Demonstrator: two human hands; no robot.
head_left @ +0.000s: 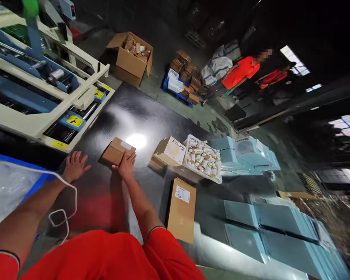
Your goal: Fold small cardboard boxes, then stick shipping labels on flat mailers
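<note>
box [117,151], centre-left | right hand [126,164] open, fingertips on box | left hand [74,166] spread flat on counter [134,116]

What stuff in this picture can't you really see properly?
- Head view: the print on the white label of the small brown box under the right hand is too small to read.
- The machine is cut off by the left edge.
- The far room is too dark.
- The tray's bottle labels are too small.
- The left hand lies flat on the table.
</note>
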